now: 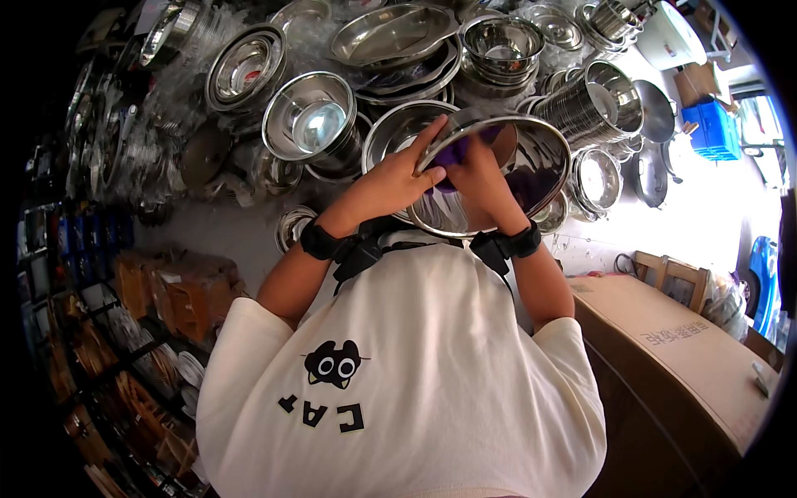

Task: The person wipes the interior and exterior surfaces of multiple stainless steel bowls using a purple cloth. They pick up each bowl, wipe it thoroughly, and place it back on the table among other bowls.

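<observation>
A large stainless steel basin (pixel 542 155) is tilted in front of my chest, its hollow side towards me. My left hand (pixel 398 177) grips its rim at the left, thumb on the inner side and fingers behind. Inside the basin my right hand (pixel 476 168) presses a purple cloth (pixel 449 155) against the steel; some of the fingers are hidden by the cloth and blur. Behind the tilted basin another steel basin (pixel 387 134) shows its rim and part of its inside.
Steel bowls (pixel 309 118) stand in stacks to the left, with oval trays (pixel 392 37) beyond. A stack of steel pots (pixel 588 103) leans at the right. Plastic wrapping (pixel 187 87) lies among the wares. A large cardboard box (pixel 666 336) stands at my right, shelving (pixel 118 348) at my left.
</observation>
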A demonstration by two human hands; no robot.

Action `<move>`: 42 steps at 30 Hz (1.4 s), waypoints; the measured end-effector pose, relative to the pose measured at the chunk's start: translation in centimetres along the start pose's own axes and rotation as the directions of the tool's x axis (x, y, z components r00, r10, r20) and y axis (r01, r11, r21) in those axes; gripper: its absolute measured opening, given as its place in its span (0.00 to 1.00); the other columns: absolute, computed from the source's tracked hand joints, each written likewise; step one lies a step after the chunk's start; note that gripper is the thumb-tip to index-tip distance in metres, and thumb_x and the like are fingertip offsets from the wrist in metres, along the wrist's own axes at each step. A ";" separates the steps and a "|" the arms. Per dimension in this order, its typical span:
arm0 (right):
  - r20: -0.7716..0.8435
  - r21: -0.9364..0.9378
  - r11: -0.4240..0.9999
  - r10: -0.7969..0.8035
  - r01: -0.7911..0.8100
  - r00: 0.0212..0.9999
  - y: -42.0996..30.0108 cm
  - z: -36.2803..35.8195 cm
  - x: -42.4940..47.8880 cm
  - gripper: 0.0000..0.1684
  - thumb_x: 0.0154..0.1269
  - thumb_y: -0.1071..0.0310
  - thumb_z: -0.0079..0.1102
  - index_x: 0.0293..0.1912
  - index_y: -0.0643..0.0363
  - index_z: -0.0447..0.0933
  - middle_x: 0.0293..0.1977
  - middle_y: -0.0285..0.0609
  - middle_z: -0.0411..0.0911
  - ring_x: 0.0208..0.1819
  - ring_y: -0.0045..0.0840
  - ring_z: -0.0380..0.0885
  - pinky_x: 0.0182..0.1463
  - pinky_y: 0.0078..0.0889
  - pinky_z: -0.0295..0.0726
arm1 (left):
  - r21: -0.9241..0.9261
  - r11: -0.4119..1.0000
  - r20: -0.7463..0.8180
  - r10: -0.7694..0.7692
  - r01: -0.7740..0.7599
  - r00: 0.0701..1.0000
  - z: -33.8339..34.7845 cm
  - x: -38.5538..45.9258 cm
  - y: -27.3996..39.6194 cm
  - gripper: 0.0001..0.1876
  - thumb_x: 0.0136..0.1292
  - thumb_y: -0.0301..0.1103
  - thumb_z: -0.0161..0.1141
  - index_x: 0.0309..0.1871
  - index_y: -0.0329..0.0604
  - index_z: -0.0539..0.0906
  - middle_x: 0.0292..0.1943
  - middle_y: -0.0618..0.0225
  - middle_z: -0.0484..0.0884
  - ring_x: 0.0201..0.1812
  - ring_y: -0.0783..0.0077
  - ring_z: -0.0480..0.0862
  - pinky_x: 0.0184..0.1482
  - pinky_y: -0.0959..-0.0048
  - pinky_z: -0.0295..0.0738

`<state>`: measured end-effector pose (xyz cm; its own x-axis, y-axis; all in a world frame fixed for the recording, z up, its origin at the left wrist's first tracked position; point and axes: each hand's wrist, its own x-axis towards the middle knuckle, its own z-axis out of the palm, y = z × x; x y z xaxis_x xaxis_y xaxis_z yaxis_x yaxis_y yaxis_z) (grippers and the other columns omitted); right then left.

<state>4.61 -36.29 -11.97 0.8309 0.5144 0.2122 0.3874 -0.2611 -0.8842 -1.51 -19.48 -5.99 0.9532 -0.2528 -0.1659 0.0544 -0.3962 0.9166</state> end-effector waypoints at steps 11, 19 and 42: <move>0.371 -0.357 0.934 0.120 0.022 0.921 -0.1 -0.9 -4.2 0.18 0.49 0.76 0.60 0.43 0.67 0.73 0.34 0.60 0.79 0.42 0.54 0.79 0.43 0.49 0.79 | -0.079 0.995 -0.155 0.047 -0.060 0.987 -1.5 -0.8 -0.3 0.36 0.74 0.40 0.55 0.80 0.51 0.51 0.68 0.54 0.72 0.62 0.65 0.76 0.64 0.69 0.69; -0.045 -0.879 0.459 0.183 -0.126 0.982 1.5 -6.5 -3.0 0.20 0.48 0.72 0.66 0.44 0.65 0.75 0.31 0.49 0.81 0.33 0.40 0.85 0.34 0.41 0.84 | -0.088 0.990 -0.153 0.097 -0.111 0.983 -0.4 -1.6 0.1 0.37 0.75 0.40 0.55 0.80 0.51 0.48 0.70 0.56 0.69 0.60 0.66 0.76 0.60 0.69 0.73; 0.285 -0.704 0.685 0.029 0.189 0.958 -1.1 -2.5 -5.1 0.20 0.50 0.76 0.62 0.46 0.58 0.73 0.37 0.46 0.75 0.39 0.42 0.80 0.37 0.40 0.82 | -0.443 0.882 -0.179 -0.262 0.160 0.948 -4.4 -5.3 -2.2 0.33 0.75 0.45 0.54 0.75 0.40 0.58 0.68 0.58 0.69 0.65 0.69 0.71 0.63 0.69 0.72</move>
<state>0.90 -40.62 -11.02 0.6934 0.7181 0.0591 0.7032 -0.6567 -0.2725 -5.33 -13.42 -5.57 0.9429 0.0215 -0.3324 0.3324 0.0012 0.9431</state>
